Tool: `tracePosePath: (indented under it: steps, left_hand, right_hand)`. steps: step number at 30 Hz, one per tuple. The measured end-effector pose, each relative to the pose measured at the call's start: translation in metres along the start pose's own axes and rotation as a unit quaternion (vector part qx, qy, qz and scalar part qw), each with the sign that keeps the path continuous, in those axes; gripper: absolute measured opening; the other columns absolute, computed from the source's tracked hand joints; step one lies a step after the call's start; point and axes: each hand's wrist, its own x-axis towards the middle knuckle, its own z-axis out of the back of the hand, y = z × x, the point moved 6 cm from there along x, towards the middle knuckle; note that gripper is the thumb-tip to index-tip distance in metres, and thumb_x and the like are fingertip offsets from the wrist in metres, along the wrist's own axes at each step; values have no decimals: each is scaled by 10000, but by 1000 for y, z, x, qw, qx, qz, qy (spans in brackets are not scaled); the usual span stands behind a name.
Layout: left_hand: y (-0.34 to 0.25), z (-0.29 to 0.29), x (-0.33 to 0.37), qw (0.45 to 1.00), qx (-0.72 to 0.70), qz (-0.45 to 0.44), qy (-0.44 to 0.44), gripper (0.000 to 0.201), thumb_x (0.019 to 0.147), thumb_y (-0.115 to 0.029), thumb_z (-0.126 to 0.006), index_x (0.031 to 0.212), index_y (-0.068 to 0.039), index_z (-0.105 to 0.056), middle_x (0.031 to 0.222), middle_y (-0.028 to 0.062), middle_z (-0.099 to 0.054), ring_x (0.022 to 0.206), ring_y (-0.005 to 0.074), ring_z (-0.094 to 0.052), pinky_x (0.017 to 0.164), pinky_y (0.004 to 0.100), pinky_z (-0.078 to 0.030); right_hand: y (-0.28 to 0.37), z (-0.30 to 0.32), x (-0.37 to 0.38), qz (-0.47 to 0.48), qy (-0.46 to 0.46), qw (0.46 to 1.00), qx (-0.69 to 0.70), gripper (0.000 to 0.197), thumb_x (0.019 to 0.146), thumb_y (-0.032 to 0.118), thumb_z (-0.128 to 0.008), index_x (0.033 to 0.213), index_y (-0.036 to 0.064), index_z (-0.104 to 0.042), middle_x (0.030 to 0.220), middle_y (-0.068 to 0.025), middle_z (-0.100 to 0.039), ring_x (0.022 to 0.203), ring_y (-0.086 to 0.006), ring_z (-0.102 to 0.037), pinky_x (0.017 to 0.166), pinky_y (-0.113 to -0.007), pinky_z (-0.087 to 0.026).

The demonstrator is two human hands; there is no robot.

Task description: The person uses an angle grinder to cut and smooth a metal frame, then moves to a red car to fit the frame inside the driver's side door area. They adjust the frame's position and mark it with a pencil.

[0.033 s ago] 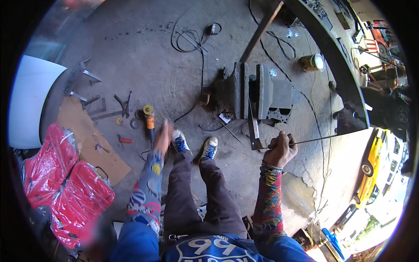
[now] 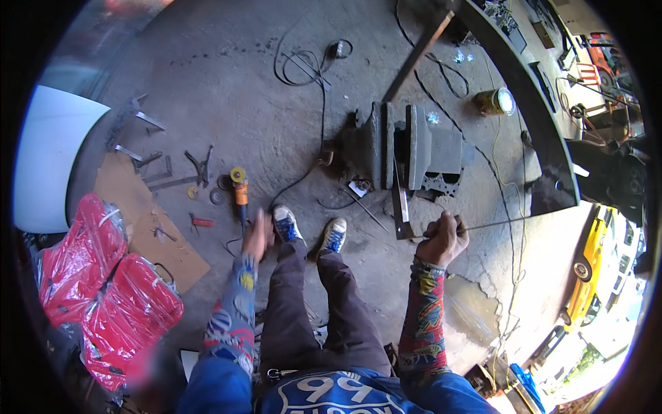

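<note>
My right hand (image 2: 445,239) is closed around a thin metal rod (image 2: 496,224). One end of the rod reaches the bottom of a flat metal bar (image 2: 402,207), and the other runs toward a long dark steel beam (image 2: 562,155) on the right. The bar stands in the jaws of a big grey bench vise (image 2: 379,148), ahead of my right hand. My left hand (image 2: 258,236) hangs by my shoe, fingers stretched out and holding nothing visible. Just beyond it lies an orange angle grinder (image 2: 240,192) with a yellow disc, its cord trailing past the hand.
Pliers (image 2: 200,165), a red-handled tool (image 2: 201,221) and loose discs (image 2: 216,196) lie on the floor at left, near cardboard (image 2: 172,241) and plastic-wrapped red seats (image 2: 131,297). Cables (image 2: 323,103) cross the floor. A can (image 2: 495,102) stands beyond the vise, right. A yellow vehicle (image 2: 586,265) is at far right.
The whole view has shifted slightly. My left hand has lowered a little relative to the grinder; my right hand keeps its grip on the rod.
</note>
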Motion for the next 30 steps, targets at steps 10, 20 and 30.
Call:
tracePosePath:
  steps: [10,20,30]
  left_hand:
    - [251,125,-255,945,174,272,-44,796,992,-665,-373,1157,53,-676,1110,285,-693,1122,404,-648,930,461,-491]
    - [-13,83,-191,993,115,18,-16,625,1023,-545,-460,1255,12,-621,1010,149,-716,728,189,-689,654,313,-519]
    - [-40,132,-210,991,128,21,26,425,1030,-464,-509,985,-54,-611,809,76,-648,568,167,-584,515,310,-479]
  right_hand:
    - [80,19,-3,-39,16,999,6,214,835,155,-722,814,91,-519,565,38,-436,430,-78,-399,412,-234,-342]
    - [147,-71,49,85,67,994,12,270,809,200,-739,781,-43,-626,630,38,-525,547,-52,-435,486,-268,-351]
    - [310,75,-39,-58,-14,997,50,242,807,192,-803,794,47,-609,591,43,-473,432,-72,-405,398,-256,-304]
